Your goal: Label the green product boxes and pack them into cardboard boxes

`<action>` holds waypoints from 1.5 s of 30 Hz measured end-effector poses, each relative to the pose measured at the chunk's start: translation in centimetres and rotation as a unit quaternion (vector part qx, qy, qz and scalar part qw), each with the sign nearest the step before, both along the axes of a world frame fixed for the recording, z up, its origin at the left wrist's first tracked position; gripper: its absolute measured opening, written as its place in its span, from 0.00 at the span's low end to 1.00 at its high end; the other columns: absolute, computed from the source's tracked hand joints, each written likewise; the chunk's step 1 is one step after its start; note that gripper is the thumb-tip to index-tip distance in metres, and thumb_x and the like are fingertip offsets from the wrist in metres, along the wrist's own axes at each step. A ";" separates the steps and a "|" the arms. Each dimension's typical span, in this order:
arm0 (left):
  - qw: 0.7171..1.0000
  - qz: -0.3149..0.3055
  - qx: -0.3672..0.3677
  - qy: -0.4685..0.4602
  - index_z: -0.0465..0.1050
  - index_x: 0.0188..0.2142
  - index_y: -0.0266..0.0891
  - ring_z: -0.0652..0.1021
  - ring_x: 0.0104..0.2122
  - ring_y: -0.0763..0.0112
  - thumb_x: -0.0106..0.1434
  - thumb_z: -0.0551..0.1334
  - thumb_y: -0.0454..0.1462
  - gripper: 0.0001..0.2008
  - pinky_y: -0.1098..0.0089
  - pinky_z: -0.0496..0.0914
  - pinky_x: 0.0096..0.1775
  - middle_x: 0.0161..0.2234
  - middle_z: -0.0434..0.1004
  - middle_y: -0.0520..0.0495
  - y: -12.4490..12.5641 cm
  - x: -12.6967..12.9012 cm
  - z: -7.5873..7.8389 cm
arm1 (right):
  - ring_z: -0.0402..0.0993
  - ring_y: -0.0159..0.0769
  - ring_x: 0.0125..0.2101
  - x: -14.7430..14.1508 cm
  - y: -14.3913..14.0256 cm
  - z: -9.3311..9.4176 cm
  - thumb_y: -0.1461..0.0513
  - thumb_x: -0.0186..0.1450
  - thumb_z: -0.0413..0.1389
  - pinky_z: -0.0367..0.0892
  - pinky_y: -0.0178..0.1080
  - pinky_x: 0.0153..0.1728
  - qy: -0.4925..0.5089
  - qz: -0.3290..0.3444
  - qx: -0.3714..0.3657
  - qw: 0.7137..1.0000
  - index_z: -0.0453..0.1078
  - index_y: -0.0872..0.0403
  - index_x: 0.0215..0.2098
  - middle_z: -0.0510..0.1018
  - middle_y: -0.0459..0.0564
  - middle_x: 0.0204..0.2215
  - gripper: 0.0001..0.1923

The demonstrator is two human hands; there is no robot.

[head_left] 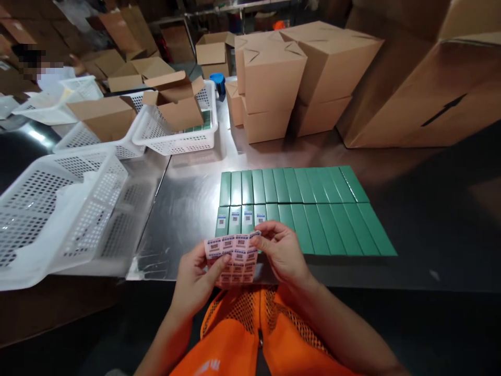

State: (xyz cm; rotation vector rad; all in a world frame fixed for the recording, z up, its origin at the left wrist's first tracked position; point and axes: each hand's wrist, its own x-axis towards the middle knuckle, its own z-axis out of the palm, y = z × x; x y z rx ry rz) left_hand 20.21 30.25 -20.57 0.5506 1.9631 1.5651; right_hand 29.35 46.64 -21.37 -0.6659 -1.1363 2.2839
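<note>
My left hand (198, 279) grips a sheet of stickers (235, 263) printed with QR codes, its thumb lying over the front. At the sheet's upper right corner, the thumb and forefinger of my right hand (284, 253) pinch a sticker; whether it is partly peeled I cannot tell. Just beyond the sheet, two rows of slim green boxes (321, 219) lie side by side on the metal table. Several boxes at the left of the near row carry a QR sticker (235, 217). My hands and the sheet cover part of that row.
White perforated baskets (117, 175) stand along the left, some with open cartons in them. Stacked brown cartons (270, 78) rise behind the green boxes, with a larger carton (410, 104) at right. The metal table's (183, 209) near edge runs before me. Another person (35, 62) is at far left.
</note>
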 end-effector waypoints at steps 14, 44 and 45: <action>0.997 0.024 0.007 -0.070 0.81 0.45 0.39 0.81 0.30 0.67 0.55 0.71 0.40 0.17 0.72 0.76 0.34 0.32 0.83 0.46 -0.8 -0.4 1.2 | 0.70 0.35 0.22 1.7 0.3 -0.6 0.53 0.65 0.60 0.64 0.39 0.26 -0.080 0.080 0.425 0.898 0.73 0.51 0.22 0.75 0.46 0.19 0.17; 0.956 0.051 0.007 -0.290 0.79 0.38 0.37 0.82 0.30 0.64 0.51 0.73 0.43 0.17 0.71 0.77 0.31 0.31 0.83 0.45 -0.4 0.8 -0.4 | 0.73 0.38 0.22 -0.2 10.5 -0.2 0.56 0.50 0.68 0.66 0.37 0.23 -0.329 0.159 0.292 0.884 0.56 0.50 0.48 0.75 0.40 0.20 0.34; 0.955 0.053 0.009 -0.293 0.79 0.38 0.37 0.82 0.30 0.65 0.51 0.73 0.43 0.17 0.70 0.78 0.31 0.31 0.83 0.45 -0.3 0.8 -0.4 | 0.73 0.38 0.21 -0.3 10.7 -0.2 0.57 0.50 0.68 0.65 0.37 0.23 -0.352 0.157 0.322 0.865 0.57 0.49 0.48 0.74 0.40 0.20 0.33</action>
